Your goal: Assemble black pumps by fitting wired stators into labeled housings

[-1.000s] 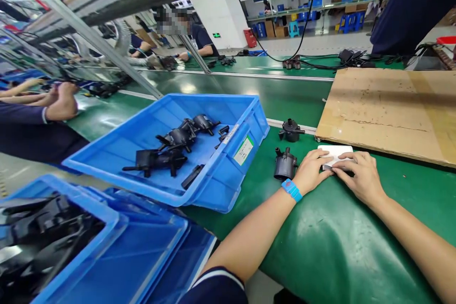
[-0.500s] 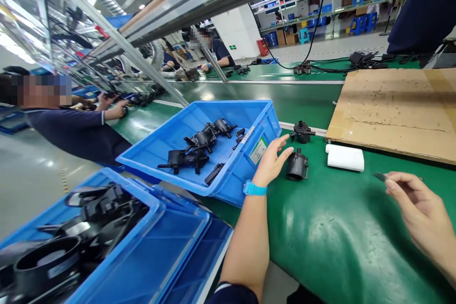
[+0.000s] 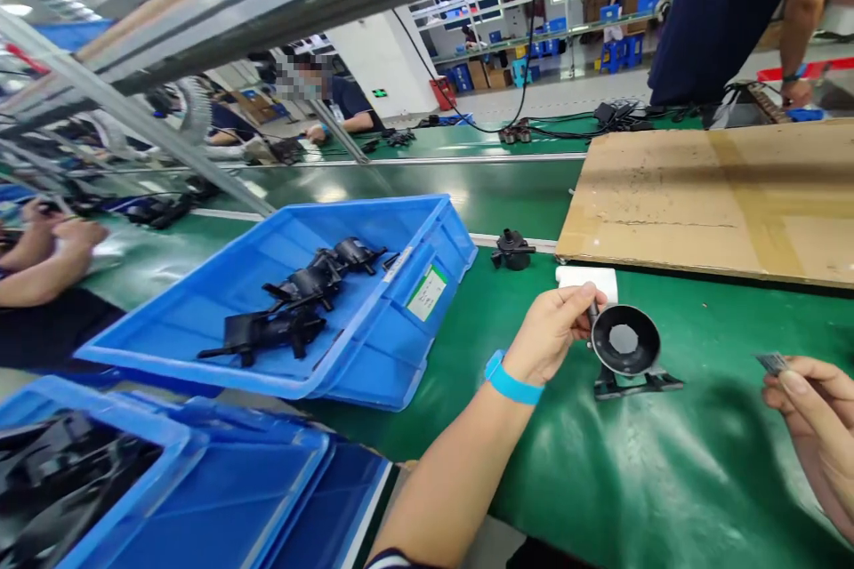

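My left hand [image 3: 557,329] grips a black plastic cup-shaped housing [image 3: 625,340] by its thin stem. The open round mouth faces me, with a light grey disc at its inner end and a flat bracket below. Off to the right, my right hand [image 3: 814,422] pinches a small dark grey flat piece [image 3: 772,363] between thumb and fingertips; its exact kind is unclear. Another black housing [image 3: 512,250] stands on the green table [image 3: 640,480]. A white rounded block [image 3: 588,280] lies just behind my left hand, partly covered by it.
A blue bin [image 3: 374,347] with several black parts is on the left, and more blue bins [image 3: 260,471] are stacked nearer me. Cardboard [image 3: 721,196] covers the back right. A metal rail [image 3: 267,36] crosses overhead. Co-workers are at the left and far side.
My left hand has taken hold of the nearer housing and brought it rightward, turning its mouth toward me. My right hand keeps the small flat piece. The view has swung right.
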The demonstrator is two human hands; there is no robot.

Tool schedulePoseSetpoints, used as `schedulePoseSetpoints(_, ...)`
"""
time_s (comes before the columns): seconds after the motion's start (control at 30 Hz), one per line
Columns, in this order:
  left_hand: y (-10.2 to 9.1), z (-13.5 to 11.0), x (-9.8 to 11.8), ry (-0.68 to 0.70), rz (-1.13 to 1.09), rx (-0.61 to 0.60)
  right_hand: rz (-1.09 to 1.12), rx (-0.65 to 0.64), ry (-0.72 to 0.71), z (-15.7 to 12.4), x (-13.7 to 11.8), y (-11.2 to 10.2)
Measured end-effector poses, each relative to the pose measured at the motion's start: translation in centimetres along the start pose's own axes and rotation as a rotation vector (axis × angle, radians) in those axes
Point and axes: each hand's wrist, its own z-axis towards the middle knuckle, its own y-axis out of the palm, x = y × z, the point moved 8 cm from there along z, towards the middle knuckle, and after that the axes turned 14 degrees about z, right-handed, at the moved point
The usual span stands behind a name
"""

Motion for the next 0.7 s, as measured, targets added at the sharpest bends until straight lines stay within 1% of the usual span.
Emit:
schedulePoseSetpoints(0.03,1.3,-0.2,0.0,-0.028,-0.061,-0.032,0.034,-0.016,0.021,-0.2,-0.3,0.3)
schedulePoseSetpoints(0.1,3.1,-0.8,-0.1,-0.075,-0.176,-0.070,0.073,-0.021,0.025,-0.3,-0.9,0.3)
schedulePoseSetpoints(0.17,4.1,-1.4,0.1,-0.092,-0.232,-0.089,0.083,0.004,-0.004,-0.4,-1.2,-0.2)
schedulePoseSetpoints(0.23,4.5,-1.9,0.2,-0.081,-0.225,-0.103,0.091,0.007,-0.014,-0.4,-1.2,-0.5)
schedulePoseSetpoints(0.37,4.8,-2.4,-0.3,-0.081,-0.219,-0.134,0.081,-0.048,-0.017,-0.8,-1.3,0.3)
schedulePoseSetpoints(0.47,4.5,-2.3,-0.9,-0.056,-0.198,-0.139,0.062,-0.090,-0.027,-1.3,-1.6,1.0)
schedulePoseSetpoints(0.57,3.8,-2.2,-0.6,0.068,-0.144,-0.117,0.025,-0.095,0.013,-1.7,-1.4,1.4)
schedulePoseSetpoints(0.63,3.5,-2.4,-0.2,0.154,-0.105,-0.120,0.006,-0.091,0.055,-2.0,-1.2,1.6)
schedulePoseSetpoints(0.7,3.3,-2.6,0.3,0.208,-0.066,-0.131,-0.004,-0.091,0.082,-2.3,-1.2,1.8)
